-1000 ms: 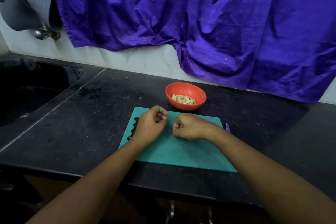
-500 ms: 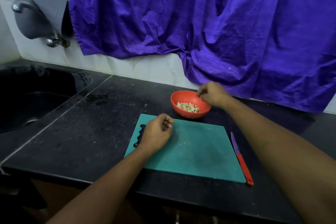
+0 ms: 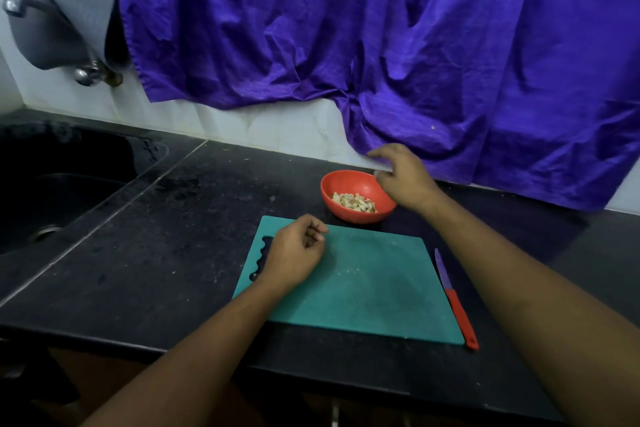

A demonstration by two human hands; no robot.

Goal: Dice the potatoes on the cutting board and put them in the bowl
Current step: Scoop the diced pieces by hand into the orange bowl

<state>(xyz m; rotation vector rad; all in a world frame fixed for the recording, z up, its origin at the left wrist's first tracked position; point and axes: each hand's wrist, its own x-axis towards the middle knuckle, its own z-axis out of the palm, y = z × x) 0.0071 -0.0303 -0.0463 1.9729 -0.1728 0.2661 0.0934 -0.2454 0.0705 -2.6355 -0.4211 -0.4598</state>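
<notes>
Right hand [image 3: 401,177] is up over the right rim of the red bowl [image 3: 337,211], not touching it as far as can be seen. Its fingers are loosened and apart, the index reaching left over the far rim, and nothing is seen in it. Half a second ago the same hand was at the bowl with its fingers bunched together. A second ago it was down on the board [image 3: 374,291] as a fist, close beside the left hand [image 3: 294,255]. The left hand has kept its place on the left part of the board, next to the wavy handle slot. Its fingers are curled in toward the palm with the thumb against the index, and nothing shows inside. The diced potato [image 3: 353,202] lies as a small pale heap in the bottom of the bowl, as in both earlier frames. The bowl stands on the dark surface [image 3: 156,236] just beyond the far edge of the board, unmoved. The green board carries only faint pale smears. The knife [image 3: 454,302], red handle toward the near side, lies on the surface along the board's right edge. It was mostly hidden by the right arm a second ago and is now in full view. A sink [image 3: 52,184] is at far left and a purple curtain [image 3: 381,45] hangs behind.
</notes>
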